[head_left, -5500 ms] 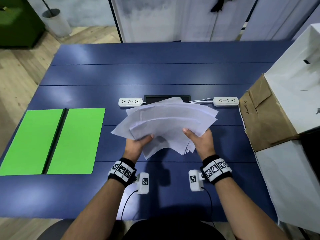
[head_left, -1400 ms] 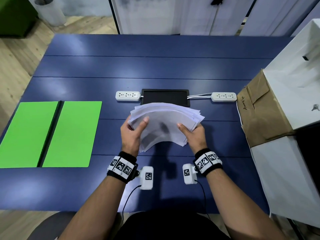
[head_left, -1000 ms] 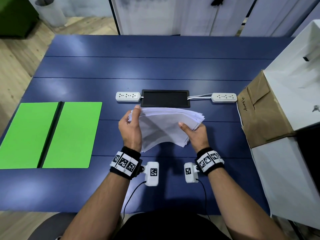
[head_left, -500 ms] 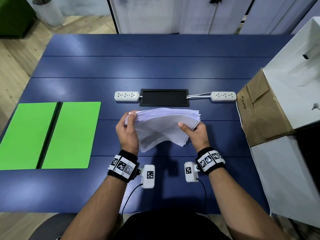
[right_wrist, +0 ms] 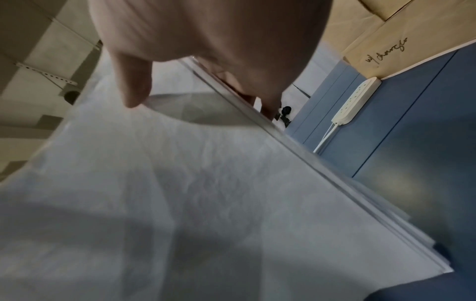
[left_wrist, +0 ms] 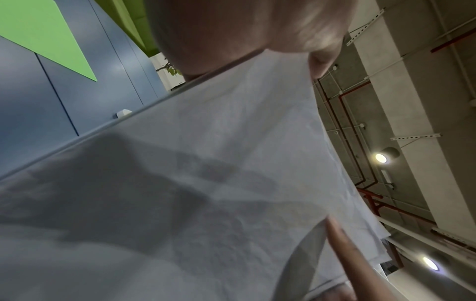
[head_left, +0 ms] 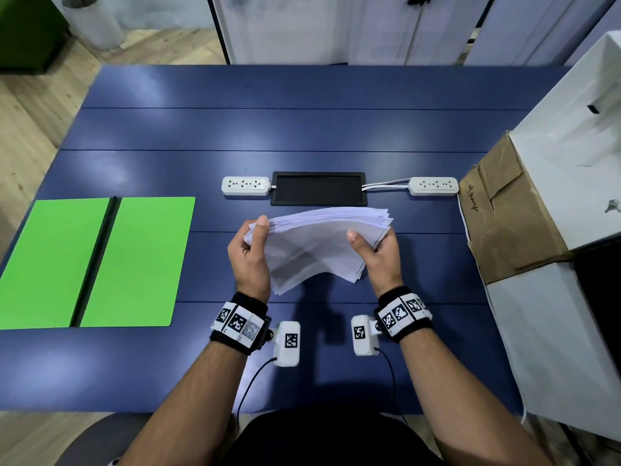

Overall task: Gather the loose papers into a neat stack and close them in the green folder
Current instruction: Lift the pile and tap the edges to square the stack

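The sheaf of loose white paper sheets (head_left: 319,243) is up off the dark blue slatted table (head_left: 302,129), held just in front of the black rectangular panel (head_left: 318,189). Seconds ago it was a wide fan; now its far edges have drawn nearly flush, though they are stepped at the right corner. Our left hand (head_left: 250,255) pinches the left corner, thumb on top, and our right hand (head_left: 379,252) grips the right side, thumb pressed on the top sheet. The bright green flat folder (head_left: 97,260) lies open well to the left of that panel. We judge squaring nearly finished; a tap or two, then the stack can go across.
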Demonstrator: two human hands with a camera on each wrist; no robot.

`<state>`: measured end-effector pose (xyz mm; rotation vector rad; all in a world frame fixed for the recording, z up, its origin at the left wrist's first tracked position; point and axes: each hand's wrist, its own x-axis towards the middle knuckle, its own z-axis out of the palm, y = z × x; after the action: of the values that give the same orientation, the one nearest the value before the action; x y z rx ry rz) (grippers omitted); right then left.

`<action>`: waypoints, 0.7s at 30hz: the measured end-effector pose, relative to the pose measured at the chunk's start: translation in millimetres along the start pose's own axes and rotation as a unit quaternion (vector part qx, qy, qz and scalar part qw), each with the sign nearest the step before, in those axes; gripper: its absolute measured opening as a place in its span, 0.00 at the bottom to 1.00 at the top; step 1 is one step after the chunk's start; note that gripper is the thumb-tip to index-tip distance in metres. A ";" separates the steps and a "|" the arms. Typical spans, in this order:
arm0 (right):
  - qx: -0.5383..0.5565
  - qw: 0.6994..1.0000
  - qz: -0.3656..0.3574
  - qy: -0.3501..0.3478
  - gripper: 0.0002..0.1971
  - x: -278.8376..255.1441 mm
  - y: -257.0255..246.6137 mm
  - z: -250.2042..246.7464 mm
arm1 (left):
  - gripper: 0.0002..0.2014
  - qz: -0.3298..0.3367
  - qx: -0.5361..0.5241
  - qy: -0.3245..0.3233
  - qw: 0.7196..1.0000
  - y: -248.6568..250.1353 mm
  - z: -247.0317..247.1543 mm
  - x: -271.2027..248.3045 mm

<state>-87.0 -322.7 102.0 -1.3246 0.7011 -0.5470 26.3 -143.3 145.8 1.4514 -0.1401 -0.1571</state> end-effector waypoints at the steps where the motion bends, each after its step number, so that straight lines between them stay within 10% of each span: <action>1: 0.009 1.000 -0.011 0.010 0.29 -1.7 -3.4 2.6 | 0.14 -0.006 -0.003 0.000 1.000 -0.5 -0.3 -0.2; 21: -0.015 0.980 -0.094 0.176 0.09 -8.6 -35.6 31.8 | 0.14 -0.002 -0.002 -0.023 1.000 -1.3 1.2 -2.6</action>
<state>-68.5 -301.3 141.4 -1.3444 0.8800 -0.9411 23.4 -144.1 144.6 1.4445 -0.1738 -0.1934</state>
